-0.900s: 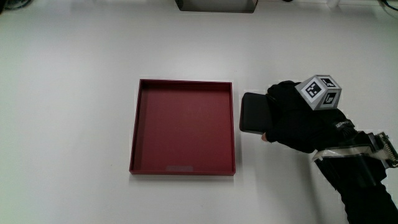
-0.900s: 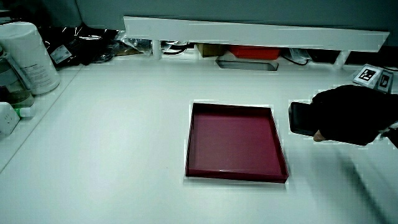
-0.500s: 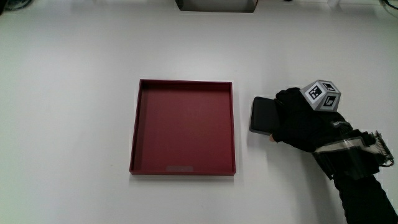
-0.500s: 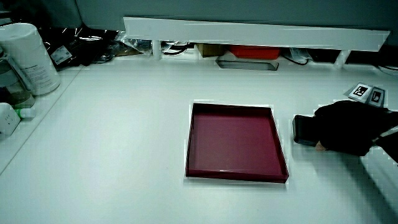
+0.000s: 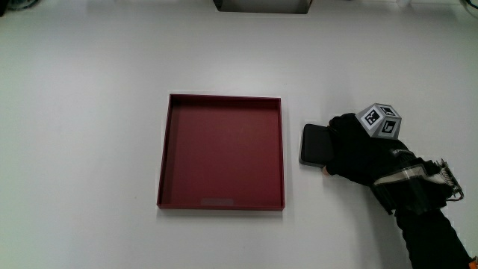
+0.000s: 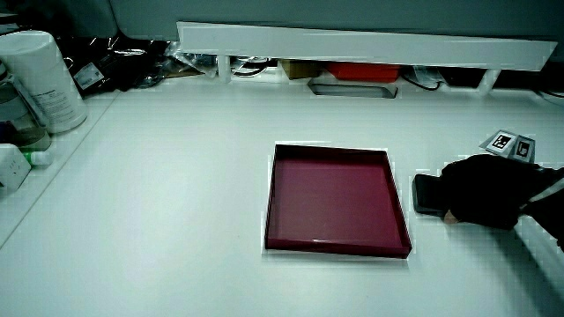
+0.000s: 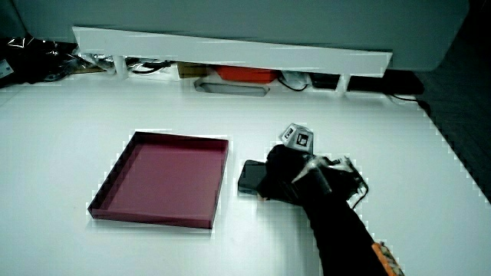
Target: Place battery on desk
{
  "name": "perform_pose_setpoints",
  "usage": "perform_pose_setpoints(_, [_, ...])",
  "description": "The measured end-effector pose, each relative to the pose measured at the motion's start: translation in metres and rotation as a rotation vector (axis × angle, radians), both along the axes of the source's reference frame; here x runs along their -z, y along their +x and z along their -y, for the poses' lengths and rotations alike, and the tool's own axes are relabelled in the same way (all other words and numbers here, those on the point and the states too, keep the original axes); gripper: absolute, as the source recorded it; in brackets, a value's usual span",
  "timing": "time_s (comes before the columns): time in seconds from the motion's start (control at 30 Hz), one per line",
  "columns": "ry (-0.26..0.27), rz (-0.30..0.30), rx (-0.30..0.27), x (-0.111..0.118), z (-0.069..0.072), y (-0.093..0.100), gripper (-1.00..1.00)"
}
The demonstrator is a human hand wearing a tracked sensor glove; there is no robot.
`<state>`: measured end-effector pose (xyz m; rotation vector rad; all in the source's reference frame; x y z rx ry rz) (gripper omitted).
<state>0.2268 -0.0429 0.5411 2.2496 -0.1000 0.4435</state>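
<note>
The battery [image 5: 314,143] is a flat black rectangular pack lying on the white desk close beside the empty dark red tray [image 5: 224,98]. The gloved hand [image 5: 357,149] rests over the battery's end that points away from the tray, fingers curled on it, marker cube on its back. In both side views the battery [image 6: 426,195] [image 7: 249,176] sits low on the desk between the tray [image 6: 330,148] [image 7: 180,135] and the hand [image 6: 480,189] [image 7: 284,180]. The part of the battery under the fingers is hidden.
A low white partition [image 6: 352,44] runs along the table's edge farthest from the person, with a red box [image 6: 361,72] and cables [image 6: 123,62] by it. A white canister [image 6: 40,79] and a socket strip [image 6: 9,167] stand at the table's edge.
The hand has come down toward the desk with the battery and drawn slightly away from the tray; the battery now looks flat on the desk, still under the fingers.
</note>
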Motion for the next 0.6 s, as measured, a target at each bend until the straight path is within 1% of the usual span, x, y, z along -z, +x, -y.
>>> perform_pose_setpoints(0.03, [-0.010,-0.001,-0.006,-0.001,0.000,0.001,0.00])
perform_pose_setpoints(0.1, [-0.016,-0.002,0.006,0.001,0.000,-0.002,-0.11])
perform_pose_setpoints(0.13, [-0.019,-0.009,0.014,0.001,-0.001,-0.003,-0.17])
perform_pose_setpoints(0.17, [-0.031,-0.026,0.016,-0.003,-0.001,-0.002,-0.22])
perform_pose_setpoints(0.23, [-0.048,-0.028,0.023,-0.005,-0.002,-0.001,-0.33])
perform_pose_setpoints(0.27, [-0.053,-0.027,0.027,-0.002,-0.002,-0.002,-0.39])
perform_pose_setpoints(0.3, [-0.073,-0.031,0.023,-0.004,-0.002,0.000,-0.44])
perform_pose_setpoints(0.37, [-0.090,-0.018,0.016,-0.003,-0.001,0.003,-0.56])
perform_pose_setpoints(0.4, [-0.063,-0.032,0.015,0.000,0.000,0.004,-0.61])
perform_pose_setpoints(0.43, [-0.070,-0.015,0.021,0.003,0.001,0.005,-0.67])
perform_pose_setpoints(0.47, [-0.055,-0.036,0.028,0.007,0.003,0.007,-0.72])
perform_pose_setpoints(0.5, [-0.063,-0.023,0.022,0.017,0.004,0.006,-0.78])
perform_pose_setpoints(0.57, [-0.058,-0.050,0.044,0.028,0.008,0.007,-0.89])
perform_pose_setpoints(0.6, [-0.045,-0.069,0.052,0.037,0.010,0.007,-0.94])
